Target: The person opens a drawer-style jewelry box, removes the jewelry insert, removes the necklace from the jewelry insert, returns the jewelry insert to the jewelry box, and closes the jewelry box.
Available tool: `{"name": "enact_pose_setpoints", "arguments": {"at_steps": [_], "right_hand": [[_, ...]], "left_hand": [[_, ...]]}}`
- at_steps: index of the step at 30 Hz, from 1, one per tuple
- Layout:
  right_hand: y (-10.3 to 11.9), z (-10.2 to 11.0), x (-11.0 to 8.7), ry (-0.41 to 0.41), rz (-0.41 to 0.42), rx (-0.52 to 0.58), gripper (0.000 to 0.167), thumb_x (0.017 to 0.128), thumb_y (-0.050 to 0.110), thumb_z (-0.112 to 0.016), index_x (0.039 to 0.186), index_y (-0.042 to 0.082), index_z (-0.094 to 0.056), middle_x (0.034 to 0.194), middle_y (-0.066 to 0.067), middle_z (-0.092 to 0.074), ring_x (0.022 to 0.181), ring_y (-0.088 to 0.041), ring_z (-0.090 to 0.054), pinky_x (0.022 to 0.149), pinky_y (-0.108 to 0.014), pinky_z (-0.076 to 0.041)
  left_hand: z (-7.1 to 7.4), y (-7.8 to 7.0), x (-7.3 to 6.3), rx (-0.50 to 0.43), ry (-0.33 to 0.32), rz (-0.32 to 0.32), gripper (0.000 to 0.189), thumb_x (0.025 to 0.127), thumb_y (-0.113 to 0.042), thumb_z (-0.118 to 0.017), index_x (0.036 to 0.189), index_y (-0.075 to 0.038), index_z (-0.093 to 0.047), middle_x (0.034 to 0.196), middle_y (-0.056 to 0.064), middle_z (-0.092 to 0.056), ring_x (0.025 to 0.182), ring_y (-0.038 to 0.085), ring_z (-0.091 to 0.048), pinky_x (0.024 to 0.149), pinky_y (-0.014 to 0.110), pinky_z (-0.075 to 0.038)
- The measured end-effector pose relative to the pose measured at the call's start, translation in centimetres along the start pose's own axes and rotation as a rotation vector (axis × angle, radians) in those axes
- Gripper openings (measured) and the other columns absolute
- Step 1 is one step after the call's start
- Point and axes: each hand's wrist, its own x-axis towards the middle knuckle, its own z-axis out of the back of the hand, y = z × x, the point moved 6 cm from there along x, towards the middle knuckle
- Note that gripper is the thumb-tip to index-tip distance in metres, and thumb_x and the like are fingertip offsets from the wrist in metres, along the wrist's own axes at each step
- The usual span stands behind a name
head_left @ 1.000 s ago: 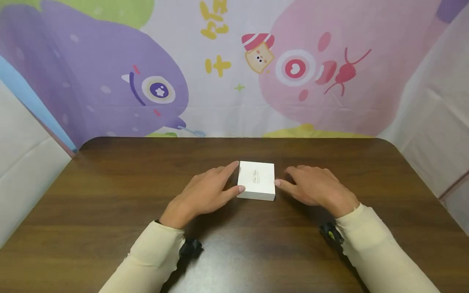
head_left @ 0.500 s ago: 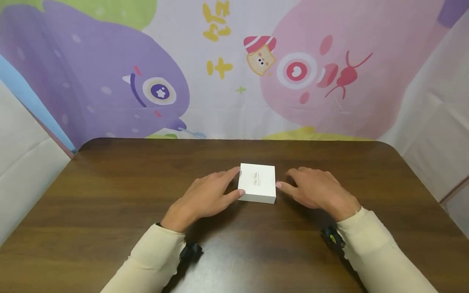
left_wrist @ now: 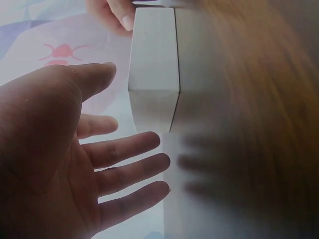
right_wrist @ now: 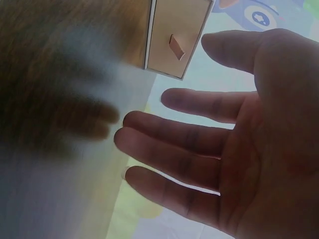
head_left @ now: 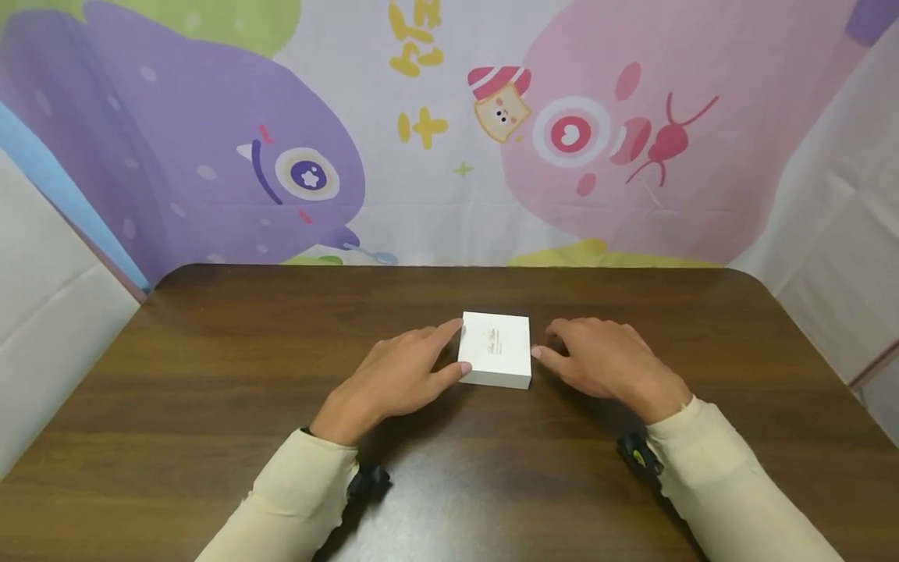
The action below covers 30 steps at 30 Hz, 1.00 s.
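A flat white box (head_left: 495, 343) with small gold lettering on its lid lies on the brown table in the head view. My left hand (head_left: 396, 375) is at its left side, thumb and index fingertip right at the edges, the other fingers loosely extended. In the left wrist view the box (left_wrist: 153, 55) stands beyond the thumb, its plain side facing me. To the right, my right hand (head_left: 607, 359) has relaxed fingers and holds nothing, its thumb tip close to the box's right side. A small pull tab (right_wrist: 177, 47) sticks out from that side in the right wrist view.
The dark wood-grain table (head_left: 281, 312) has rounded far corners. Behind it hangs a cloth backdrop (head_left: 435, 203) with a purple and a pink cartoon creature. White panels (head_left: 56, 312) border both sides. Dark devices (head_left: 368, 480) are strapped under both wrists.
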Motion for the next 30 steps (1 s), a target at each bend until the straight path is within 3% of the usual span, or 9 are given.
{"name": "enact_pose_setpoints", "arguments": {"at_steps": [19, 30], "right_hand": [[0.7, 0.1, 0.2, -0.101, 0.045, 0.010, 0.043, 0.100, 0.045, -0.056, 0.123, 0.011, -0.069, 0.114, -0.005, -0.071, 0.097, -0.026, -0.068, 0.073, -0.050, -0.053], [1.0, 0.2, 0.0, -0.162, 0.104, 0.016, 0.023, 0.101, 0.031, -0.054, 0.108, 0.019, -0.072, 0.097, 0.007, -0.071, 0.087, -0.020, -0.068, 0.067, -0.047, -0.051]], "left_hand": [[-0.2, -0.3, 0.0, -0.003, -0.029, -0.040, 0.061, 0.099, -0.047, -0.058, 0.151, -0.020, -0.044, 0.138, 0.004, -0.060, 0.123, 0.020, -0.058, 0.090, 0.048, -0.050], [-0.3, -0.5, -0.1, 0.000, -0.033, -0.052, 0.053, 0.100, -0.045, -0.058, 0.146, -0.020, -0.053, 0.138, 0.002, -0.060, 0.125, 0.019, -0.057, 0.096, 0.045, -0.048]]}}
